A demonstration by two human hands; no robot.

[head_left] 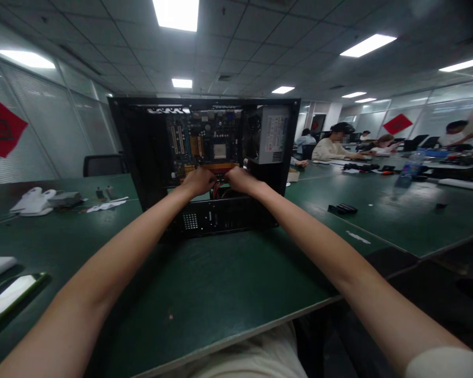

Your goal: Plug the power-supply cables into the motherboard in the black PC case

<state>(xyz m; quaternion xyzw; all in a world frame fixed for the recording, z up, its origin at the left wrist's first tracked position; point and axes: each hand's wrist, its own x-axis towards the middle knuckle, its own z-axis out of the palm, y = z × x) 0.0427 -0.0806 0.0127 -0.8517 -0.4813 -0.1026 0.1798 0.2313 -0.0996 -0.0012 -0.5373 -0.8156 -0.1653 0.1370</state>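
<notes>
An open black computer case [205,218] stands on the green table [220,278]. Inside it are a motherboard [187,128] and, at the upper right, a silver power supply [274,135]. My left hand [199,181] and my right hand [242,179] both reach into the lower middle of the case, at the two ends of the orange-brown memory slots [219,167]. The fingers of both hands are curled together, and what lies between them is too small to make out. Red and dark cables [220,190] hang between the hands.
On the left lie a white plastic bag [33,202], a grey box [65,199] and a green-edged phone-like object [11,296]. Black parts [342,209] and a bottle [413,164] are on the right. People sit farther back; one person [333,147] wears a dark cap.
</notes>
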